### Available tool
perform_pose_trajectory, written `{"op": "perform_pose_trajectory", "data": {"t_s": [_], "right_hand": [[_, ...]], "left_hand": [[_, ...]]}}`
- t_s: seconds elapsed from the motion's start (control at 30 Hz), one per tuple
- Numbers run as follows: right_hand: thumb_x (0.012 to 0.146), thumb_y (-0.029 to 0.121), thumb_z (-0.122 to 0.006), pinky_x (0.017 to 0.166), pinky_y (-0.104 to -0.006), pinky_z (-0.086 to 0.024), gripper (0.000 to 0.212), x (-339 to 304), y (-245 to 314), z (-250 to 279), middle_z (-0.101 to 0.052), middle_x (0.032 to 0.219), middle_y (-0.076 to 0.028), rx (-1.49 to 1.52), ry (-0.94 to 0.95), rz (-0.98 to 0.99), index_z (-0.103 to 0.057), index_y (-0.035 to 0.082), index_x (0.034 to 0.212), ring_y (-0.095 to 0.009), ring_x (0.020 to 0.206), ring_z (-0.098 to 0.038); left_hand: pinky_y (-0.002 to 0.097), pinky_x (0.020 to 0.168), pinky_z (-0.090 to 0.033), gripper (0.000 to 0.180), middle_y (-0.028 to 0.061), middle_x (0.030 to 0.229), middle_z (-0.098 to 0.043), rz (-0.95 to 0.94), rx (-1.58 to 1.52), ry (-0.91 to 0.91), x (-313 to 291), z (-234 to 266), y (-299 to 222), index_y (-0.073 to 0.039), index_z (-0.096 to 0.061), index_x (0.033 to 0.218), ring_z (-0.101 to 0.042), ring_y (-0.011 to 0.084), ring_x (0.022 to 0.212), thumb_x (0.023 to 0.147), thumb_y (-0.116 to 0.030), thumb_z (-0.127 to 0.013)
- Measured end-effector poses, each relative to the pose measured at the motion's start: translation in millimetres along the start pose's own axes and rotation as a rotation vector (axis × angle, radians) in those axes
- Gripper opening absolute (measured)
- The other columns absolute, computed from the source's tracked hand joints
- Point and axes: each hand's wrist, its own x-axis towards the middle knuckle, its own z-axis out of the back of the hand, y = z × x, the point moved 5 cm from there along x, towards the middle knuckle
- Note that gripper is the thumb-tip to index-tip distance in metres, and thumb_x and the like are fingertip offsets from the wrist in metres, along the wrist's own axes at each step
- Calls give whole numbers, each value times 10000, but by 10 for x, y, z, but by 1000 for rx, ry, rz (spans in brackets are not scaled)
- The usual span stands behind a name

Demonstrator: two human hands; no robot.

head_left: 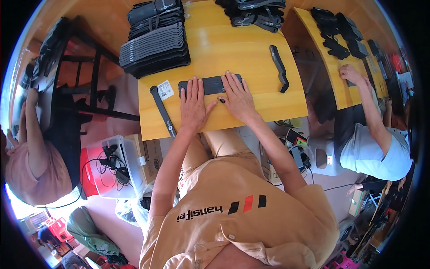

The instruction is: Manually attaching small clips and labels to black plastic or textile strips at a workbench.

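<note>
A dark ribbed pad (212, 85) lies flat on the yellow table in front of me. My left hand (194, 106) rests on its left end, palm down, with the fingers stretched out. On the pad's right end lies my right hand (239, 101), also flat with fingers extended. Both hands hide parts of the pad. A small black spot shows by my right thumb; I cannot make out what it is. Left of my left hand is a black strap (163, 111), beside a white printed label (165, 90). Another black strap (278, 69) lies farther right.
A tall stack of black ribbed pads (154, 49) stands at the table's far left, and bundled black straps (257, 17) lie at the far edge. The yellow table (286, 105) ends close to my lap. Co-workers sit at both sides; a clear bin (105, 168) holds cables.
</note>
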Motion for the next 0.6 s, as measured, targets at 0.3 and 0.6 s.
{"op": "perform_pose_trajectory", "data": {"t_s": [0.3, 0.6], "right_hand": [[873, 384, -473, 1077, -435, -167, 634, -15, -9, -29, -240, 1438, -117, -40, 34, -3, -267, 43, 1367, -238, 1326, -228], [854, 353, -520, 1072, -475, -149, 630, -29, 36, 15, -220, 1441, -136, 11, 34, -10, -282, 73, 1365, -274, 1330, -209]], "left_hand": [[453, 1060, -172, 829, 236, 1427, -181, 76, -100, -128, -19, -28, 88, 77, -233, 1342, -181, 349, 1325, 816, -500, -513], [459, 1041, -214, 799, 269, 1392, -231, 291, -50, -105, -84, 196, 268, 72, -265, 1323, -221, 367, 1304, 805, -455, -569]]}}
